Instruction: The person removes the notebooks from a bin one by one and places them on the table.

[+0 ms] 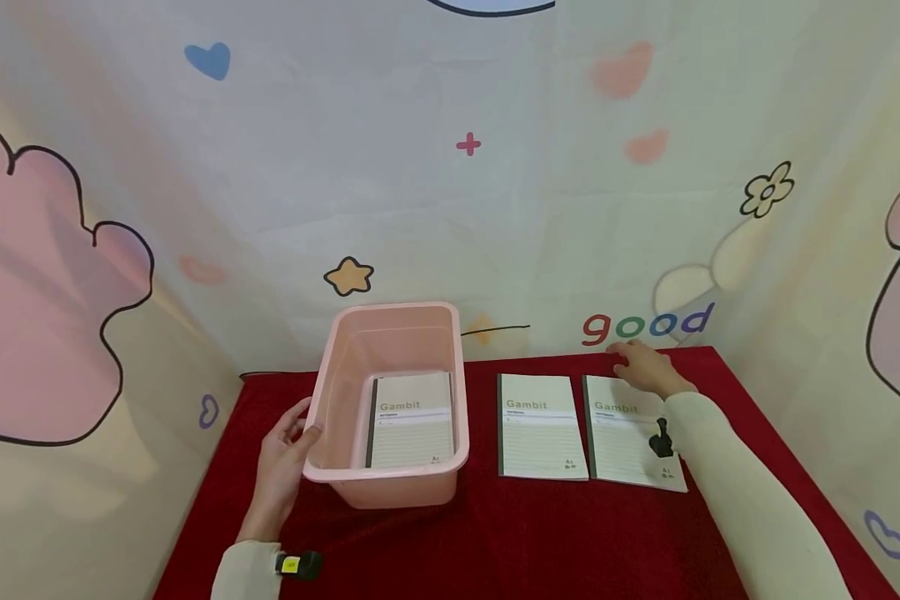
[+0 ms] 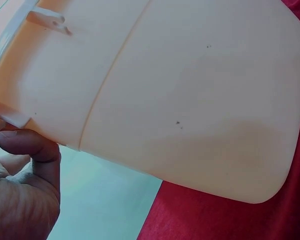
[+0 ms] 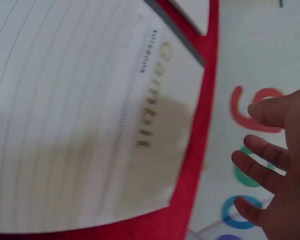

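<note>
At the left of the head view, my left hand holds the left rim of a pink plastic basin. The left wrist view shows curled fingers at the rim, beside the basin's outer wall. Inside the basin lies a "Gambit" notebook, cover up. Two similar notebooks lie side by side on the cloth: a middle one and a right one. Over the far edge of the right notebook hovers my right hand. Its fingers are spread and hold nothing in the right wrist view.
A dark red cloth covers the table. Behind its back edge hangs a pale printed curtain with hearts, a star and the word "good". Curtain also closes both sides.
</note>
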Available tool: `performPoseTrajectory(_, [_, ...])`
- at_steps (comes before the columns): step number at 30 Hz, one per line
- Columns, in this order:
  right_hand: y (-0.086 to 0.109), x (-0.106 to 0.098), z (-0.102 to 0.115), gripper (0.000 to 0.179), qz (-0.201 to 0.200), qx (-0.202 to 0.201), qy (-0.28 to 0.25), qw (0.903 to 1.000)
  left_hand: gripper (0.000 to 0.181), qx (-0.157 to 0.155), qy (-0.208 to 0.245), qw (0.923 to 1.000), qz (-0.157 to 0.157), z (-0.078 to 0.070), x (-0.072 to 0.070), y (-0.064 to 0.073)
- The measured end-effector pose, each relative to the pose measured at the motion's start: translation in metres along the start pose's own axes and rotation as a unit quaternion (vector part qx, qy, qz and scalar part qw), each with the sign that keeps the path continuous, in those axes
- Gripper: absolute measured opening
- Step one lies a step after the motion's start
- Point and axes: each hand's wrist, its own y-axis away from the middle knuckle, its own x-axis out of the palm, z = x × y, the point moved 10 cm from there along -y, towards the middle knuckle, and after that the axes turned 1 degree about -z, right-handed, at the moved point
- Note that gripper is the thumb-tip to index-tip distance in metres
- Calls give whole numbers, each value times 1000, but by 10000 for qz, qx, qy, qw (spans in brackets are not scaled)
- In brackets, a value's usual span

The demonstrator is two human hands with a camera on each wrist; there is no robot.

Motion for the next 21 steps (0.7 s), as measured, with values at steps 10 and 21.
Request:
performPoseTrajectory(10, [44,-54,51,46,-966,-622,455,9923,47,39,31,10000,-9,-1,0,0])
performPoseTrajectory(21, [108,-100,127,46,-2064,-1556,448,9650,47,89,118,9999,0,-4,1,0])
